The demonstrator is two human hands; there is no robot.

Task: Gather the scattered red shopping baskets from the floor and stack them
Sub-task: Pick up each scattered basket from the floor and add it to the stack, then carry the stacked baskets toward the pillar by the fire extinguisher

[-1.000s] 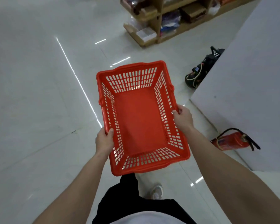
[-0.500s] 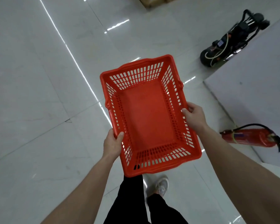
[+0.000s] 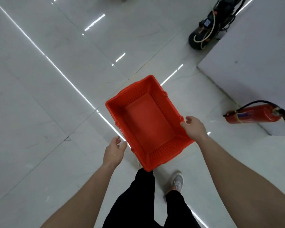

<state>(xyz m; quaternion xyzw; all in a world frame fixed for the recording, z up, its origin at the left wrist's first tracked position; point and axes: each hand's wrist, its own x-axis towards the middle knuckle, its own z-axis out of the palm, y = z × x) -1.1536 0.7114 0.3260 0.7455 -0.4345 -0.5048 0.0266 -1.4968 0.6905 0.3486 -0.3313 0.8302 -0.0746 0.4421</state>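
One red shopping basket [image 3: 148,125], empty and motion-blurred, is below my hands over the white tiled floor, just in front of my feet. My left hand [image 3: 115,151] is off the basket's left rim, fingers loose and holding nothing. My right hand [image 3: 194,127] hovers at the right rim with relaxed fingers; I cannot tell whether its fingertips still touch the rim. No other basket is in sight.
A red fire extinguisher [image 3: 253,113] lies on the floor to the right, against a white wall block [image 3: 253,63]. A black wheeled machine with cables [image 3: 209,27] stands at the back right. My shoe [image 3: 177,182] is right behind the basket.
Both hands have let go of the basket's side rims and opened. The basket has dropped lower and nearer to my feet. My view has tilted further down.
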